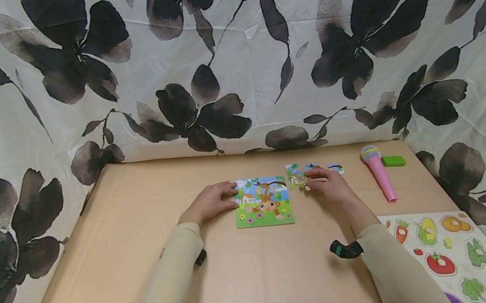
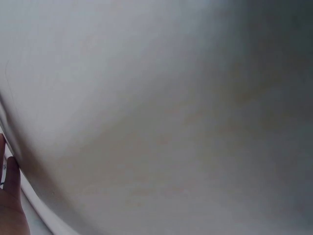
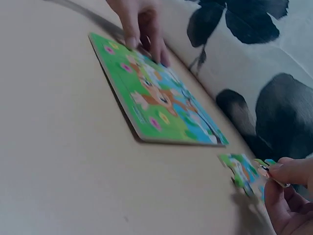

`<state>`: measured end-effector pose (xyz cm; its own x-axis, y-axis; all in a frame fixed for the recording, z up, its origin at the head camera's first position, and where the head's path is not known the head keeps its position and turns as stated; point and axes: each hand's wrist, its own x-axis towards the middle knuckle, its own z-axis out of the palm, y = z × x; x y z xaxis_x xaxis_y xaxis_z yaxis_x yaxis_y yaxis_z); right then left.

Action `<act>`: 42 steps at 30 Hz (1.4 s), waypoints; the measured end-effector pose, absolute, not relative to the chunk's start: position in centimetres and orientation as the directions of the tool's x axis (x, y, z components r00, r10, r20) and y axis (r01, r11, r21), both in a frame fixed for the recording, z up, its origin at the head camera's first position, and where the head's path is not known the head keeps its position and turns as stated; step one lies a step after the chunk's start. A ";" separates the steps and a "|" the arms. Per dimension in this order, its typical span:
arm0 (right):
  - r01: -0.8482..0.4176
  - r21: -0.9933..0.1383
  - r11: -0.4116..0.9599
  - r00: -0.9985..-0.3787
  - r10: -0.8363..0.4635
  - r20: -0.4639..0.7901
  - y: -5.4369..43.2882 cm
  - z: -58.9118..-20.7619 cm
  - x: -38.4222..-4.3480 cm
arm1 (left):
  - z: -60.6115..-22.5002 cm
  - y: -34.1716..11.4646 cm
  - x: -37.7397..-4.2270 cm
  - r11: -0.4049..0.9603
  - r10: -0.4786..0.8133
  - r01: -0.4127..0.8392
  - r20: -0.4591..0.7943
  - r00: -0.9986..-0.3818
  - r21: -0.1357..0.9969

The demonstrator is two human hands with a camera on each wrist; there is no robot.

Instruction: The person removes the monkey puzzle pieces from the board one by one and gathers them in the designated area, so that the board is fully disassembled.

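Note:
A square jigsaw puzzle board with a monkey hanging over green grass lies flat on the table. My left hand rests at its left edge, thumb and fingertips touching the board. To the right of the board, my right hand pinches a small puzzle piece between thumb and forefinger. Loose puzzle pieces lie under and beside that hand, partly hidden by it in the head view. In the left wrist view, pale sleeve cloth fills most of the picture, with fingers only at the lower left.
A pink toy microphone and a green block lie right of my right hand. Nearer, a sheet with vegetable pictures sits partly under my right sleeve. Floral cloth hangs behind the tan table.

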<state>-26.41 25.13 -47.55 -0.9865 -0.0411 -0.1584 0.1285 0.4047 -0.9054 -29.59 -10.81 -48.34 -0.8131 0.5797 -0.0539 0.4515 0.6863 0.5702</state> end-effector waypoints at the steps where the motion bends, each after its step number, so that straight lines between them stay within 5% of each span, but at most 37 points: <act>1: 0.126 -0.897 0.423 -0.987 -0.033 -0.154 25.6 -47.5 -26.4 | -48.3 -10.8 -29.6 0.686 0.580 0.452 -0.053 -0.813 0.570; 13: 0.142 -0.862 0.486 -0.983 -0.032 -0.181 28.8 -47.7 -26.0 | -48.3 -10.8 -29.6 0.687 0.582 0.455 -0.054 -0.811 0.566; 42: 0.064 -0.729 0.681 -0.995 -0.013 -0.099 28.2 -48.6 -26.4 | -48.4 -10.8 -29.7 0.688 0.571 0.432 -0.069 -0.818 0.583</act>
